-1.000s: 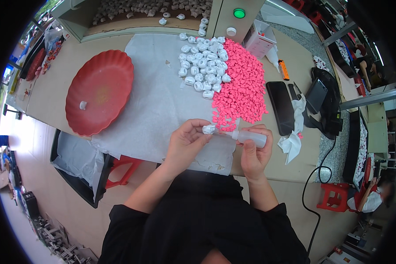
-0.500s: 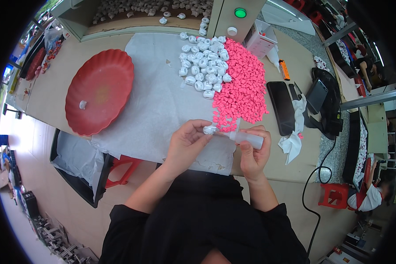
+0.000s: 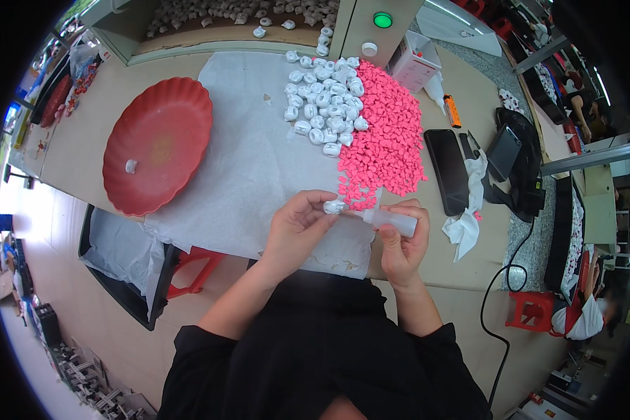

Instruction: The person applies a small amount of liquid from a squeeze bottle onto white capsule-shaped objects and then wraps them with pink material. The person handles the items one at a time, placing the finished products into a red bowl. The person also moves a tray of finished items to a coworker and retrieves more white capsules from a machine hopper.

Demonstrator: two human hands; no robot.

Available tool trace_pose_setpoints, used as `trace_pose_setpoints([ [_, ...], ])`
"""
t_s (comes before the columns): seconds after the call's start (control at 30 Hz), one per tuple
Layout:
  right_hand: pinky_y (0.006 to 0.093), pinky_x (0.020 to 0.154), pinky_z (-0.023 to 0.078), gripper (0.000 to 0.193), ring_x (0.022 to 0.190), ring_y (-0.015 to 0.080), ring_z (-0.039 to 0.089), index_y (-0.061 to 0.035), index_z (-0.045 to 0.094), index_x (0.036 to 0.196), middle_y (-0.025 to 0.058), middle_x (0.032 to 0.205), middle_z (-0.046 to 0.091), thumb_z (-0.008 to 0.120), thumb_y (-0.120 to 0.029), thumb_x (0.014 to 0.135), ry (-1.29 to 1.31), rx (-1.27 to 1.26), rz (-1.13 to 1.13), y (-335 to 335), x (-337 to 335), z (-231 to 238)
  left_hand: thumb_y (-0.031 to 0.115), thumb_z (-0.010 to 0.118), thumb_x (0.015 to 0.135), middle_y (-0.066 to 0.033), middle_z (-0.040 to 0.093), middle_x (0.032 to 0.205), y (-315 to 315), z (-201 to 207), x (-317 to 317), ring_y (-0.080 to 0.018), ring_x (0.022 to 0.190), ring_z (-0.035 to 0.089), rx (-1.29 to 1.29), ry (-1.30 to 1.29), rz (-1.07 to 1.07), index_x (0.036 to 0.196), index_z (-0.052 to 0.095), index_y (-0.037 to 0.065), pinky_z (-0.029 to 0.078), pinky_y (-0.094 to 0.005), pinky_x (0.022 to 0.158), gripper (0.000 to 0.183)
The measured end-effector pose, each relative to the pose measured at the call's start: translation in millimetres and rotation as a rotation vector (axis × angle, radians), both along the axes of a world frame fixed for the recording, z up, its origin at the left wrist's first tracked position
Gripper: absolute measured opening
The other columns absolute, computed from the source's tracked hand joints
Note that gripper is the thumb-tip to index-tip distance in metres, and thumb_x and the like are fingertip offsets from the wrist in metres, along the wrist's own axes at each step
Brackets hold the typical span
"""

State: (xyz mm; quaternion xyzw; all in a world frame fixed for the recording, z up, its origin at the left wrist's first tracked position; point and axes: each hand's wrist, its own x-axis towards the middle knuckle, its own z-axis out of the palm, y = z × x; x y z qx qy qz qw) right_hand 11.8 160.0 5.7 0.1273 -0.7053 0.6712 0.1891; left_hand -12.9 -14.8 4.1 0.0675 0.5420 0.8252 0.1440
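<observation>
My left hand (image 3: 297, 227) pinches a small white rounded piece (image 3: 334, 206) between thumb and fingers, just in front of the pink pile. A translucent squeeze bottle (image 3: 393, 222) lies in my right hand (image 3: 406, 245), its thin nozzle pointing left at the white piece; whether the tip touches it I cannot tell. Beyond my hands a heap of small pink pieces (image 3: 385, 133) covers the right part of a white sheet (image 3: 241, 140). Several more white rounded pieces (image 3: 322, 98) are grouped along the heap's left side.
A red scalloped dish (image 3: 164, 133) holding one white piece stands at left. To the right lie a black phone (image 3: 446, 171), an orange lighter-like object (image 3: 452, 110) and crumpled white tissue (image 3: 463, 231). A box (image 3: 413, 63) stands behind. A black tray (image 3: 122, 259) sits below the table's left edge.
Both hands stay nearly in place, the bottle shifting very slightly left toward the white piece. At far right, a seated person in white has moved a little.
</observation>
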Motion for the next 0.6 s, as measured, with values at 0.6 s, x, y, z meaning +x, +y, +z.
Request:
trace_pose_setpoints([
  [0.6, 0.0270, 0.067, 0.044, 0.030, 0.077, 0.0191, 0.052, 0.0006, 0.044, 0.099, 0.0138, 0.090, 0.051, 0.064, -0.010, 0.080, 0.146, 0.153, -0.085, -3, 0, 0, -0.007, 0.055, 0.082, -0.0074, 0.060, 0.093, 1, -7, 0, -0.0068, 0.082, 0.057, -0.032, 0.020, 0.025, 0.107, 0.050, -0.002, 0.045, -0.0189, 0.072, 0.026],
])
